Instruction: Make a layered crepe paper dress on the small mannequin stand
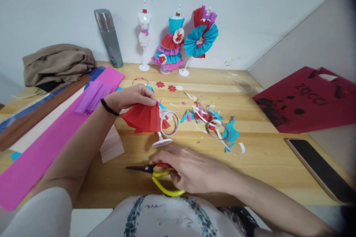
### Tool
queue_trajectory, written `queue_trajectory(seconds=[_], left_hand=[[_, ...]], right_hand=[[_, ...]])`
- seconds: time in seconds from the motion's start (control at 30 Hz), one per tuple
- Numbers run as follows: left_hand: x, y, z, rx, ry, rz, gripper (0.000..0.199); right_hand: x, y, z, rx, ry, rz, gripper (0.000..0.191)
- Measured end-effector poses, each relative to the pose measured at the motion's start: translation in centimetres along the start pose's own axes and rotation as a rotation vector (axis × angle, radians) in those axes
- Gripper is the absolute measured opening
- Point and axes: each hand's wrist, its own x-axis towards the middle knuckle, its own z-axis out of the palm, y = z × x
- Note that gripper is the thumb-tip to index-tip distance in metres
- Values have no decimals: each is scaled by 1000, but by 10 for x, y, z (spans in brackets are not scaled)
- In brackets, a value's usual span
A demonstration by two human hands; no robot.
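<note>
Scissors (pixel 149 169) lying on the near part of the wooden table (pixel 130 185) — right hand (pixel 185 166) has fingers curled on the yellow handles. Left hand (pixel 136 95) is pinching pleated red paper (pixel 143 118) on a little white stand (pixel 162 142), tape roll (pixel 169 123) right beside it — paper scraps (pixel 205 114) further right.

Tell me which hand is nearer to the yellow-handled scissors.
Right. The right hand is at the handles of the scissors; the left hand is farther off, beyond the scissors, pinching the top of the red pleated sheet.
</note>
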Motion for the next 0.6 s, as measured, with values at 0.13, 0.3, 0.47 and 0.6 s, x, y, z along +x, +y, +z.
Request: queue_trajectory(seconds=[0.13,0.3,0.47,0.6], left_hand=[[1,-4,-1,-42,-9,9,19],[-1,-3,2,-110,-9,-35,21],[-2,-1,5,-195,23,-67,22],[-3,-1,6,-234,34,-104,25]], right_hand=[[-19,15,-13,456,-32,113,40],[-37,48,-12,1182,108,15,64],[-30,60,-9,1437,101,-40,69],[-17,58,-14,1495,-14,-1,71]])
